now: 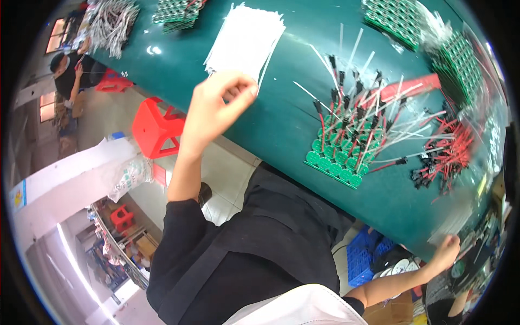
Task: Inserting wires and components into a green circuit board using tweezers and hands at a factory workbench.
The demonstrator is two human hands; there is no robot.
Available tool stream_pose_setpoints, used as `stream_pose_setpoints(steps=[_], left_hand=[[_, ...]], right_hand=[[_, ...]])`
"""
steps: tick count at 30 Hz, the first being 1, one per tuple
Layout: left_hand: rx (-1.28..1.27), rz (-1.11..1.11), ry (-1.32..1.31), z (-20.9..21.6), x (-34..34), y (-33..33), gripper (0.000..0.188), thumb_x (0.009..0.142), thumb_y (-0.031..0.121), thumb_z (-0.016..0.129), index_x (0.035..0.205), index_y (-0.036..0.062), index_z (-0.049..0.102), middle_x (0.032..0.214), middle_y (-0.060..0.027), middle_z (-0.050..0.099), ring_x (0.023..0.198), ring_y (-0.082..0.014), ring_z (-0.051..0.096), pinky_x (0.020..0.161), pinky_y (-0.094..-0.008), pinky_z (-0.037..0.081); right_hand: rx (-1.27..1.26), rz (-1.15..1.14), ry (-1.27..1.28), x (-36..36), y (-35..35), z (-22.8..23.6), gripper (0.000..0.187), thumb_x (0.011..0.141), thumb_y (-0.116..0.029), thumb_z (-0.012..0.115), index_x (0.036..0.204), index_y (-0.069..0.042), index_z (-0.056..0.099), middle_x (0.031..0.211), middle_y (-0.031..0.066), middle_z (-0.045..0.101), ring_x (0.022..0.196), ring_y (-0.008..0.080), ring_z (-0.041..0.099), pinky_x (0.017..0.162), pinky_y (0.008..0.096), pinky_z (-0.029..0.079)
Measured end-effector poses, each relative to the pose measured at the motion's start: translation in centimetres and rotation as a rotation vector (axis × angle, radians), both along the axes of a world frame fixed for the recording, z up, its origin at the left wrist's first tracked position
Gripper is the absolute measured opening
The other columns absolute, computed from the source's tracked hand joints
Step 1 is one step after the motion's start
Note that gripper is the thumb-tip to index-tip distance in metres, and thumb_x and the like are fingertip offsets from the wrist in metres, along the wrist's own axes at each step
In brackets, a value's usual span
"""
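Observation:
My left hand is over the near end of a pile of thin white strips, its thumb and forefinger pinched together. One strip runs down to the fingertips; whether it is held cannot be made out. Far to the right, beyond the table's near edge, my right hand is closed, fingers curled, with a pale blurred shape just above it. Between the hands lies a panel of round green circuit boards. Red and black wires with black connectors and white strips stand up from it.
Red and black wire bundles lie right of the panel on the green table. Green board stacks and grey-white wires lie farther back. A red stool and blue crate stand below. Another person works far left.

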State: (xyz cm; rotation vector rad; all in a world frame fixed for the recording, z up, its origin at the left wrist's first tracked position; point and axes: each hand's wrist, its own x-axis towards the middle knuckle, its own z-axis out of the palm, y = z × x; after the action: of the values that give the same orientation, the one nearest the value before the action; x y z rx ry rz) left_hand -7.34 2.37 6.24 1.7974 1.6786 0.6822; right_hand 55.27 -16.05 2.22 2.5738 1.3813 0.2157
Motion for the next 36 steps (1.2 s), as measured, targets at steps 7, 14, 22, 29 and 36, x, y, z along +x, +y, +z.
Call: stream_pose_setpoints(steps=[7, 14, 22, 29, 36], left_hand=[[0.058, 0.131, 0.409, -0.1, -3.8, 5.3, 0.026, 0.086, 0.029, 0.067, 0.085, 0.0031, 0.066, 0.078, -0.0098, 0.067, 0.067, -0.0222, 0.065, 0.066, -0.0337, 0.052], [-0.029, 0.185, 0.554, 0.8, -6.3, 8.2, 0.033, 0.083, 0.037, 0.068, 0.082, 0.0049, 0.068, 0.074, -0.0079, 0.068, 0.071, -0.0223, 0.068, 0.068, -0.0335, 0.053], [-0.042, 0.004, 0.556, -0.4, -6.4, 8.7, 0.031, 0.079, 0.028, 0.075, 0.084, -0.0016, 0.069, 0.072, -0.0094, 0.067, 0.067, -0.0141, 0.065, 0.064, -0.0277, 0.052], [-0.233, 0.066, 0.296, -0.4, -7.4, 9.7, 0.024, 0.077, 0.025, 0.072, 0.076, 0.0014, 0.072, 0.063, -0.0068, 0.067, 0.059, -0.0114, 0.066, 0.061, -0.0269, 0.052], [-0.303, 0.096, 0.041, -0.4, -9.1, 9.3, 0.025, 0.086, 0.026, 0.070, 0.089, 0.0010, 0.073, 0.077, -0.0038, 0.070, 0.072, -0.0094, 0.067, 0.067, -0.0232, 0.053]], right_hand=[[0.050, -0.043, 0.053, -1.7, 1.2, 1.2, 0.031, 0.097, -0.031, 0.054, 0.110, -0.005, 0.063, 0.095, 0.0160, 0.066, 0.087, 0.0330, 0.063, 0.076, 0.0418, 0.050], [0.225, -0.083, 0.150, -2.0, -0.6, 3.0, 0.034, 0.099, -0.034, 0.054, 0.112, -0.003, 0.061, 0.094, 0.0099, 0.066, 0.078, 0.0216, 0.061, 0.070, 0.0336, 0.048], [0.648, -0.150, 1.099, -10.0, 1.0, 5.0, 0.028, 0.098, -0.018, 0.058, 0.117, 0.001, 0.058, 0.091, -0.0001, 0.056, 0.071, 0.0045, 0.045, 0.063, 0.0186, 0.037], [0.768, -0.111, 1.316, -14.4, 1.9, 2.8, 0.017, 0.101, -0.012, 0.051, 0.108, 0.004, 0.057, 0.100, 0.0090, 0.059, 0.070, 0.0075, 0.053, 0.063, 0.0197, 0.043], [0.757, -0.006, 1.167, -19.5, 3.2, 1.8, 0.026, 0.099, -0.015, 0.056, 0.115, 0.005, 0.060, 0.097, 0.0104, 0.064, 0.078, 0.0125, 0.060, 0.068, 0.0244, 0.048]])
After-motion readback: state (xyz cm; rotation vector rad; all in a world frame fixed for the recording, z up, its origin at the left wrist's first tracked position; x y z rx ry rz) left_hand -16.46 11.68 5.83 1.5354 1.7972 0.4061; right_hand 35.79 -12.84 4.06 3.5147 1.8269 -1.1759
